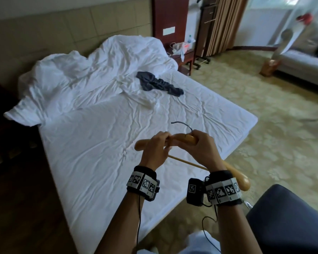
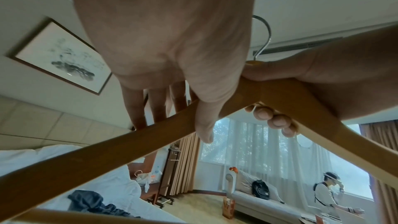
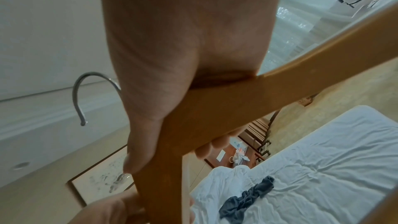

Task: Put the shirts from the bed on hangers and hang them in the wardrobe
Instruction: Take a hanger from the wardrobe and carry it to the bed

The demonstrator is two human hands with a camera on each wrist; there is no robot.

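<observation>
Both hands grip the wooden hanger [image 1: 182, 139] near its hook: left hand [image 1: 155, 149], right hand [image 1: 205, 145]. Beyond them, well apart across the bed [image 1: 92, 162], lies the dark shirt [image 1: 159, 86], apparently bunched lengthwise, slightly nearer the left hand.

We note a smooth, glossy wooden hanger [image 1: 184, 139] with a shiny metal hook [image 3: 79, 94]; beyond the hanger, matt dark cloth shirt [image 1: 159, 85] on creased white bed [image 1: 99, 143] sheeting.
</observation>
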